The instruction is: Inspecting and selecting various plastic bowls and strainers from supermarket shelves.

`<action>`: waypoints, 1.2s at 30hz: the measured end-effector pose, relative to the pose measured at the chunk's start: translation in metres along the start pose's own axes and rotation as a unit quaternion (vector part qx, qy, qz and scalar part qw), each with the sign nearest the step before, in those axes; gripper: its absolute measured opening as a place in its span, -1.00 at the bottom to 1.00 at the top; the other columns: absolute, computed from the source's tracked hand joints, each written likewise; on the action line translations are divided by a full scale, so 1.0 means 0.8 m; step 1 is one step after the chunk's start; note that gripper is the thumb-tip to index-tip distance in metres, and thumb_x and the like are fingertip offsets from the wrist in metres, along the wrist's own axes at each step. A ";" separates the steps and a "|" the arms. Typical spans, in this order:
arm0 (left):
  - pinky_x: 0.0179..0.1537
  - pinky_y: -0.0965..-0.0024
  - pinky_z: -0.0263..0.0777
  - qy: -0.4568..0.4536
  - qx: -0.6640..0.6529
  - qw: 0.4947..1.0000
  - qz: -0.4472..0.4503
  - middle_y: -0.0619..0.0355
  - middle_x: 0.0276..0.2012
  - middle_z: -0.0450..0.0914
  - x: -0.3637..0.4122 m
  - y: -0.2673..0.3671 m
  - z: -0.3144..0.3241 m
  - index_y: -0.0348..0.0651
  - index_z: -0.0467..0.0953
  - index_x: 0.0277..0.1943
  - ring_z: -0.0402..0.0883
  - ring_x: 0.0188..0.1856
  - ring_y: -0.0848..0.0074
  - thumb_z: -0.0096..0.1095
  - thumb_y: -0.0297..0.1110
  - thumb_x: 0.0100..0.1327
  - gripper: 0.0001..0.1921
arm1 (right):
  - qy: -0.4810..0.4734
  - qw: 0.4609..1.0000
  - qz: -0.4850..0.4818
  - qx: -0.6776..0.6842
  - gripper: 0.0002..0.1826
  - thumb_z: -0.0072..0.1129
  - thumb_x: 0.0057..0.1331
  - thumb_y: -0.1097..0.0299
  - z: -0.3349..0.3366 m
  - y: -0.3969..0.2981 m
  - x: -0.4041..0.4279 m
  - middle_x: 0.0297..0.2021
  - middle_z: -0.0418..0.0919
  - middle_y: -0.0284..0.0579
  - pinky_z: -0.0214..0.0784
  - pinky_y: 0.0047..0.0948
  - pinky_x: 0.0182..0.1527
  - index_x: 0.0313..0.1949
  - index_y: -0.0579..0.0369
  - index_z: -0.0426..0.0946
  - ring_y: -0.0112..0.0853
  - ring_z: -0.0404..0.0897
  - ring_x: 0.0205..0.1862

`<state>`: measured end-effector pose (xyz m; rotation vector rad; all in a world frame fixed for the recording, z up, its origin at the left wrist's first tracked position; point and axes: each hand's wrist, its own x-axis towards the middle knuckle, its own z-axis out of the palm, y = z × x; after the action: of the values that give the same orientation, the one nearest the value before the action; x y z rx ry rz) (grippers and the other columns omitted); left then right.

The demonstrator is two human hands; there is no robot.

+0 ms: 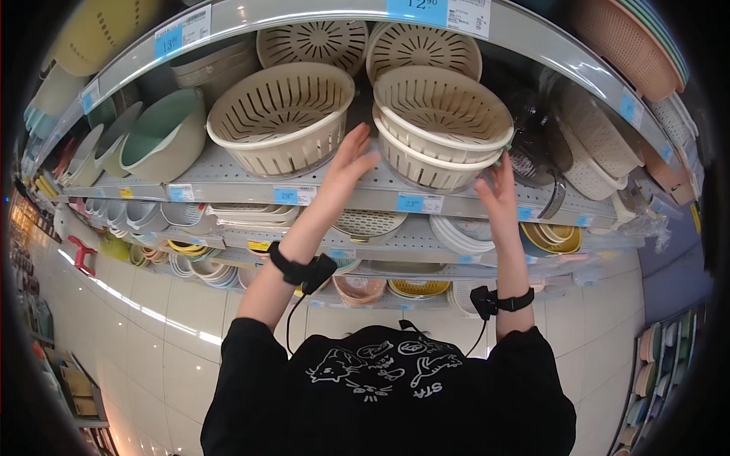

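Note:
Two cream slotted plastic baskets sit nested on the shelf in front of me, the upper one tilted slightly. My right hand is at their right side, thumb and fingers apart, fingertips by a small green part at the rim; whether they touch it I cannot tell. In the gap to the left of this stack is my left hand, fingers spread and holding nothing. Left of that hand stands another cream slotted basket with a clear outer base.
Behind, two more slotted baskets lean upright. A green-lined basin stands left; a dark item in clear wrap and white perforated baskets stand right. The upper shelf edge overhangs. Lower shelves hold stacked colanders.

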<state>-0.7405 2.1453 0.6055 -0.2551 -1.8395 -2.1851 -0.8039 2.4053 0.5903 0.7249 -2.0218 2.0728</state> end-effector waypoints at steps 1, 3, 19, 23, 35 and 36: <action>0.22 0.37 -0.05 -0.002 -0.006 1.000 0.001 0.05 0.29 0.01 0.007 -0.003 0.004 -0.23 -0.04 0.29 0.00 0.31 0.37 0.00 -0.31 0.19 -0.37 | 0.001 1.000 -0.001 -0.006 -0.04 0.23 0.10 0.29 0.003 0.001 0.001 0.26 -0.11 0.05 -0.17 -0.12 0.27 0.29 0.14 -0.29 -0.13 -0.08 0.30; 0.25 0.37 -0.16 -0.032 0.001 0.999 -0.021 0.05 0.31 -0.06 0.019 -0.009 0.013 -0.21 -0.12 0.32 -0.13 0.35 0.39 -0.02 -0.27 0.16 -0.30 | 0.005 1.000 0.000 0.005 0.02 0.30 0.05 0.29 0.007 0.002 0.002 0.24 -0.09 0.05 -0.15 -0.12 0.27 0.29 0.17 -0.30 -0.13 -0.05 0.28; 0.22 0.41 -0.08 -0.064 -0.064 0.994 -0.063 0.08 0.23 0.12 0.020 0.004 -0.008 -0.23 -0.06 0.29 0.10 0.24 0.43 -0.16 -0.40 0.04 -0.32 | -0.025 0.962 -0.075 -0.262 -0.14 0.25 0.05 0.41 0.033 -0.034 -0.081 0.19 0.12 0.14 -0.05 -0.30 0.23 0.25 0.24 -0.08 -0.16 0.16 0.23; 0.21 0.42 -0.07 0.066 0.057 0.996 0.003 0.06 0.24 0.09 -0.008 -0.011 0.015 -0.22 -0.12 0.31 0.07 0.26 0.41 -0.17 -0.33 0.11 -0.33 | 0.045 0.980 -0.083 -0.178 -0.05 0.31 -0.03 0.41 -0.002 -0.016 -0.039 0.23 0.03 0.06 -0.06 -0.30 0.25 0.26 0.18 -0.12 -0.18 0.09 0.26; 0.31 0.32 -0.33 0.008 -0.022 1.000 0.004 0.08 0.32 -0.14 0.007 -0.012 0.008 -0.17 -0.24 0.33 -0.18 0.35 0.38 -0.23 0.07 0.28 -0.28 | -0.072 0.986 -0.116 -0.090 0.21 0.39 -0.12 0.42 0.026 -0.011 -0.034 0.29 -0.18 0.13 -0.21 -0.25 0.30 0.29 0.17 -0.44 -0.18 -0.07 0.32; 0.31 0.32 -0.31 0.008 -0.027 1.000 -0.002 0.08 0.33 -0.14 0.008 -0.011 0.009 -0.17 -0.23 0.33 -0.18 0.36 0.39 -0.26 0.03 0.31 -0.32 | -0.064 0.985 -0.112 -0.116 0.19 0.37 -0.10 0.44 0.029 -0.015 -0.042 0.29 -0.18 0.14 -0.22 -0.25 0.30 0.29 0.18 -0.44 -0.17 -0.07 0.32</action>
<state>-0.7498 2.1534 0.6010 -0.2444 -1.7750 -2.2344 -0.7645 2.3911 0.5854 1.0083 -2.0915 1.6733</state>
